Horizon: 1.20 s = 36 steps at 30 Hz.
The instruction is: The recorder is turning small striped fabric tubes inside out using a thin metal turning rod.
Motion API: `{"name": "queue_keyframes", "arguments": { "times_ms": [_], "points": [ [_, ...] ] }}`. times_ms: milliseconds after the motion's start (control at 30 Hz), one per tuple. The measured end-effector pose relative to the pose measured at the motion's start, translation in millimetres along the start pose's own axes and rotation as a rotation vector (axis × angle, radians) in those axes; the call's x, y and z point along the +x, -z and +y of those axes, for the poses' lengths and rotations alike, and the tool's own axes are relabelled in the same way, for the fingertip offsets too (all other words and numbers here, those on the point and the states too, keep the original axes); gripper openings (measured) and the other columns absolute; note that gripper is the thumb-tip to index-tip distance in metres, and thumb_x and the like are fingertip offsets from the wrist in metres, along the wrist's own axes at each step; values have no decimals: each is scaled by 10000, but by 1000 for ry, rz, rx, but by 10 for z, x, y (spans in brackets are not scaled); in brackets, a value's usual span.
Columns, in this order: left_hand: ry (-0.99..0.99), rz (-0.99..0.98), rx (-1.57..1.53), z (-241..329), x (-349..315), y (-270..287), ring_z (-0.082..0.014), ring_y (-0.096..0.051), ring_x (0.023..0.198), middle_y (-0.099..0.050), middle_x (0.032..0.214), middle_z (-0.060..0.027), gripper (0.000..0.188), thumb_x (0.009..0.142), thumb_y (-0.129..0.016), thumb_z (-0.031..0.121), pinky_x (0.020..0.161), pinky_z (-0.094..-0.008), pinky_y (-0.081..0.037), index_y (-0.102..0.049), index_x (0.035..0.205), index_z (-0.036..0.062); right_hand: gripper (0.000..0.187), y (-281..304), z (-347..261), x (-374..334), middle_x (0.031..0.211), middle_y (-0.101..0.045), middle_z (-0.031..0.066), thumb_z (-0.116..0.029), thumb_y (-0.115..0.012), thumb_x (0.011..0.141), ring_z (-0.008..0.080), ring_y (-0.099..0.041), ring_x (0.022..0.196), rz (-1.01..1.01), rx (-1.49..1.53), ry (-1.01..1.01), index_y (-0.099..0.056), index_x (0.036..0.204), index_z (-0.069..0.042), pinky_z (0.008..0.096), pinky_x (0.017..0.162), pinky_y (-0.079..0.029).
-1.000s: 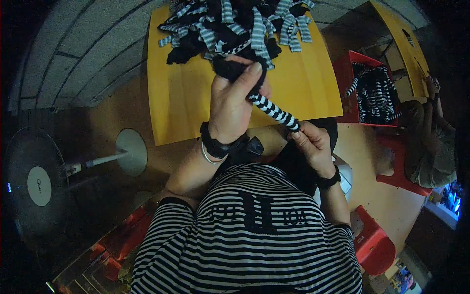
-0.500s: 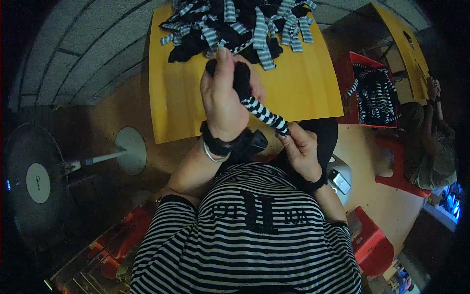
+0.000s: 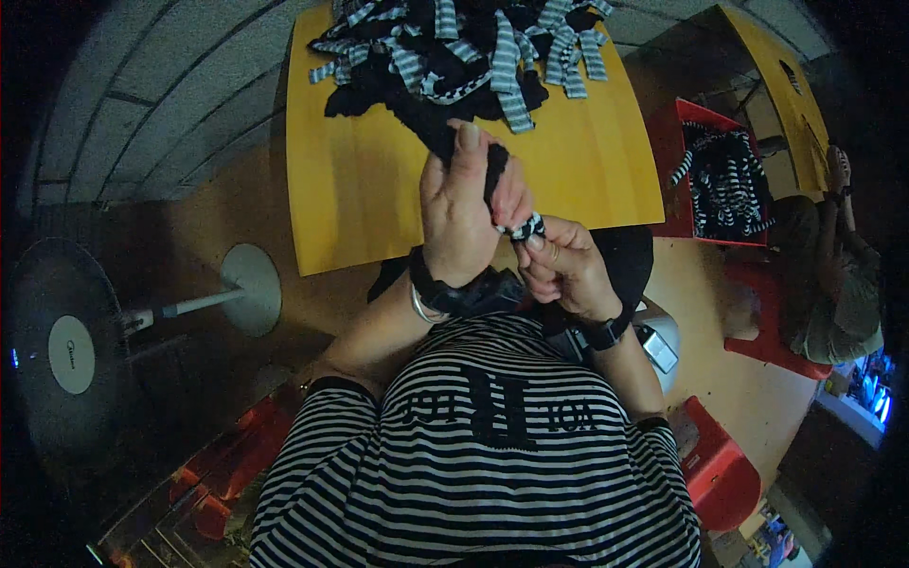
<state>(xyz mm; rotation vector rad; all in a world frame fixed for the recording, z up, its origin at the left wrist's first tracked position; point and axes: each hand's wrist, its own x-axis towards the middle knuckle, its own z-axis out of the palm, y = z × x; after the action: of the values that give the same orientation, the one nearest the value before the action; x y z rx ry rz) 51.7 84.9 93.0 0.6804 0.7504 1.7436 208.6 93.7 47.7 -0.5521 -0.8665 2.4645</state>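
A black knit piece (image 3: 494, 172) with a black-and-white striped end, sock-like in shape, runs between my two hands. My left hand (image 3: 462, 222) is closed around its black part, thumb pointing up, above the near edge of the table. At the right, my right hand (image 3: 576, 275) pinches the bunched striped end between thumb and fingers. The two hands almost touch, and the fingers hide much of the piece. Beyond them, a pile of black and grey-striped knit pieces (image 3: 507, 71) covers the far part of the yellow table (image 3: 587, 175).
On the right stands a red bin (image 3: 684, 180) of striped knit pieces. A person (image 3: 833, 275) sits beyond it by another yellow table (image 3: 772, 85). To the left is a fan (image 3: 71, 350); a red stool (image 3: 721, 473) stands behind me at the right.
My hands have come closer together. The striped length that stretched between them is now bunched at my right fingers. My left hand has shifted slightly right.
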Motion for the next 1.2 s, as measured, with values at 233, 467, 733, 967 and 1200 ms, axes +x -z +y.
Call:
{"name": "queue_keyframes", "arguments": {
  "times_ms": [233,467,733,967,1200],
  "points": [
    [-50,23,331,135,127,422,-155,-614,726,-654,829,-62,260,1007,-564,237,683,-284,-470,-624,1012,-16,263,303,98,-137,544,-364,-55,-231,-545,1014,51,-288,431,85,-148,-57,-589,837,-41,224,401,-223],
    [-102,297,5,434,302,827,-184,-613,776,-670,909,-92,234,966,-641,254,716,-340,-508,-654,1010,24,251,614,-189,-669,595,-404,-79,-259,-575,995,36,-330,503,334,-814,-174,-592,807,-93,215,452,-244],
    [25,215,-184,24,166,750,-222,-635,895,-660,952,-98,264,1012,-559,260,833,-386,-510,-596,1110,18,129,522,-201,-723,642,-448,-84,-192,-606,960,17,-346,475,587,-228,358,-588,1015,-76,201,444,-284],
    [298,170,-274,-336,-54,340,-208,-607,987,-649,1039,-82,248,1020,-533,241,931,-384,-474,-587,1160,44,221,85,293,115,777,-655,2,-124,-712,891,109,-591,736,437,-660,421,-647,1053,12,290,664,-489],
    [256,17,-196,-235,134,876,-205,-602,1055,-639,1128,-88,240,1021,-532,209,961,-399,-479,-575,1178,33,168,215,-8,-60,792,-642,4,-148,-687,924,64,-550,748,366,-804,317,-672,948,17,243,684,-471]
  ]
}}
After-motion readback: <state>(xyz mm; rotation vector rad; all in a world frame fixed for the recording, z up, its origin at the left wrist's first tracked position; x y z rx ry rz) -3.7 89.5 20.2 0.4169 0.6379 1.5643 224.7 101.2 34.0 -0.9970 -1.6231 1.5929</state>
